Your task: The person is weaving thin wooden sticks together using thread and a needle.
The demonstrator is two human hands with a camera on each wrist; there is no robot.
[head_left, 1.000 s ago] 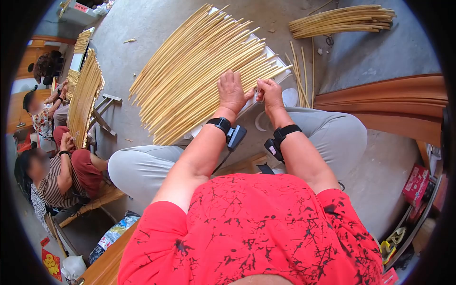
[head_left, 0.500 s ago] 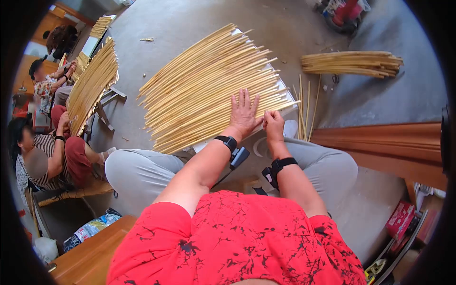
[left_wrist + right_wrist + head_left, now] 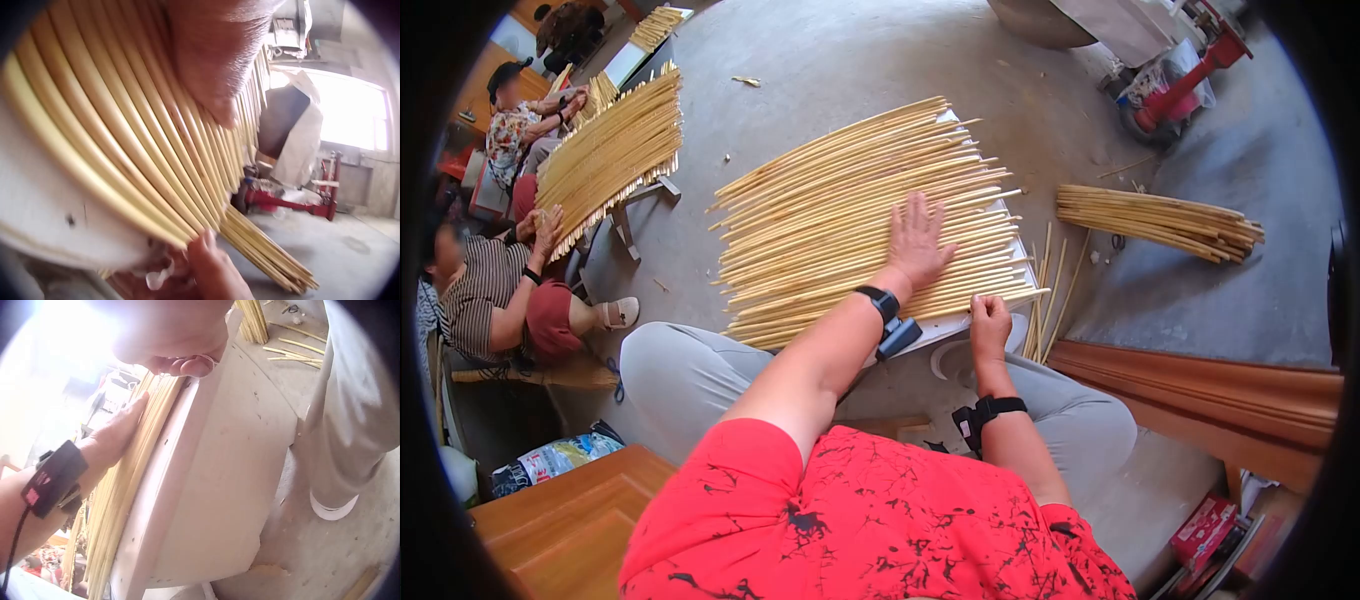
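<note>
A row of long pale sticks lies side by side on a white board. My left hand rests flat on the sticks, palm down with fingers extended; it also shows in the left wrist view. At the near right corner of the row is my right hand, its fingers curled beside the stick ends. In the right wrist view, this hand pinches a thin white string. The fingertips hide part of the string.
A bundle of sticks lies on the floor at the right, with several loose sticks nearer. Two people sit at the left beside another stick-covered board. A wooden panel borders the right side.
My left hand has shifted from beside my right hand to farther over the sticks, so the two are wider apart. The head view has also turned, bringing a red machine into sight.
</note>
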